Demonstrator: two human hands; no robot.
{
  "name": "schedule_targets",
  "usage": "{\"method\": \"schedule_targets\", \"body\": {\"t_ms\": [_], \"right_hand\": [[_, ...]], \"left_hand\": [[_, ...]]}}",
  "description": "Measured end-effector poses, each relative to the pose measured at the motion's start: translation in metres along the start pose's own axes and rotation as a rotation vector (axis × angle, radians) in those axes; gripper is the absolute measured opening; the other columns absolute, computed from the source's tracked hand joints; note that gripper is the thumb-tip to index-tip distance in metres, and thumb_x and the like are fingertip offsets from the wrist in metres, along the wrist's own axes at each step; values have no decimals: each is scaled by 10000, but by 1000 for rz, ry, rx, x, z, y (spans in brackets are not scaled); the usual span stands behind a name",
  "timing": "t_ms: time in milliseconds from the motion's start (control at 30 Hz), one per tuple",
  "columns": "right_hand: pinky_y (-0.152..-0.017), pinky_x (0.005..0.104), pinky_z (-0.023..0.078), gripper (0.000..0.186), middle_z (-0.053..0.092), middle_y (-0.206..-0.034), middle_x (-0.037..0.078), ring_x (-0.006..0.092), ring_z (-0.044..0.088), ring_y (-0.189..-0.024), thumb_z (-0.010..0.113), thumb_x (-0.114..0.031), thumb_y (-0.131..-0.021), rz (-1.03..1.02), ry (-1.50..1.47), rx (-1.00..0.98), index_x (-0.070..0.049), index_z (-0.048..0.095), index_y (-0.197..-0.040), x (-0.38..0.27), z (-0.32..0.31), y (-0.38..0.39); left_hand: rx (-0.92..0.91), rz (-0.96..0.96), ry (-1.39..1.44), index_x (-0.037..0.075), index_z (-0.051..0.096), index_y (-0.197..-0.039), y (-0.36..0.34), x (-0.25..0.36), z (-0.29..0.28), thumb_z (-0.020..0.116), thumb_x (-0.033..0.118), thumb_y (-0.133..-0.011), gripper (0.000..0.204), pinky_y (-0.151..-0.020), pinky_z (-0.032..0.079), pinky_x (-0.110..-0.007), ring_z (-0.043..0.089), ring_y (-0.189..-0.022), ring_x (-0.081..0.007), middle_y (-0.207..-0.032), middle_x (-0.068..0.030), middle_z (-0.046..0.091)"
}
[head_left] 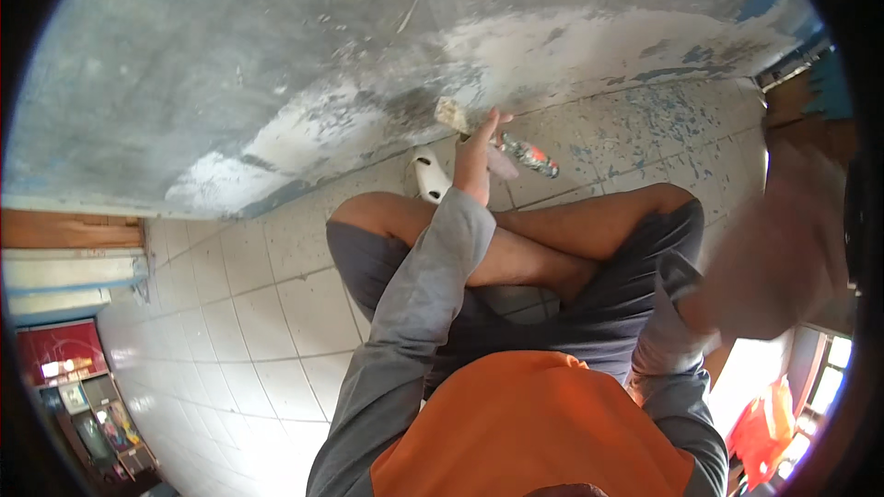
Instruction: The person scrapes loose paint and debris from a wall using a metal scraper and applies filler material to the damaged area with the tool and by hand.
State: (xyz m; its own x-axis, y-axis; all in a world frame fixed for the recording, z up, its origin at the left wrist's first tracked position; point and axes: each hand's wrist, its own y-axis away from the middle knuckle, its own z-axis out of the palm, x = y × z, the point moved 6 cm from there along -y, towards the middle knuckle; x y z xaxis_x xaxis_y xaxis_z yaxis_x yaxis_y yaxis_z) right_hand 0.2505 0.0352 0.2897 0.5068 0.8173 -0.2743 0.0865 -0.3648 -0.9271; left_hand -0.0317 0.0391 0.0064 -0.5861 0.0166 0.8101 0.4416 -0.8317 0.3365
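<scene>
My left hand [475,155] is closed around a hand tool near the foot of the wall. The tool's flat, whitish, crusted end [451,115] shows left of my fingers, and its dark, speckled handle [531,156] with a red patch sticks out to the right. It looks like a scraper or a brush; my hand covers its middle. My right hand [778,248] is raised at the right, close to the camera and smeared by motion, so its fingers cannot be made out. Ahead stands the grey wall [304,46], with a white, flaking band [589,46] low down.
My crossed legs [534,248] rest on the tiled floor [276,313]. A white object with dark spots [430,175] lies by my left knee. Blue-grey flakes [658,129] litter the tiles along the wall. A shelf unit [97,414] stands left; a red bag [764,428] hangs right.
</scene>
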Motion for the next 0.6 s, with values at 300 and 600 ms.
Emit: {"method": "schedule_targets", "body": {"t_ms": [300,600], "right_hand": [[-918,412,421,588,583,-1160,233,336,570,-1078,605,-418,-871,686,-630,-1133,-19,472,-1282,22,203,207],[-866,414,475,594,632,-1042,249,364,613,-982,584,-468,-862,881,-763,-1057,28,530,-1184,43,211,244]], "left_hand": [[98,-111,-126,42,678,-1026,-2,-6,2,628,567,-818,567,-496,264,-222,306,-404,-80,-441,57,293],[87,-331,-250,116,518,-1184,-2,-31,-8,554,547,-857,543,-472,417,-294,548,-534,-187,-810,-68,623]]}}
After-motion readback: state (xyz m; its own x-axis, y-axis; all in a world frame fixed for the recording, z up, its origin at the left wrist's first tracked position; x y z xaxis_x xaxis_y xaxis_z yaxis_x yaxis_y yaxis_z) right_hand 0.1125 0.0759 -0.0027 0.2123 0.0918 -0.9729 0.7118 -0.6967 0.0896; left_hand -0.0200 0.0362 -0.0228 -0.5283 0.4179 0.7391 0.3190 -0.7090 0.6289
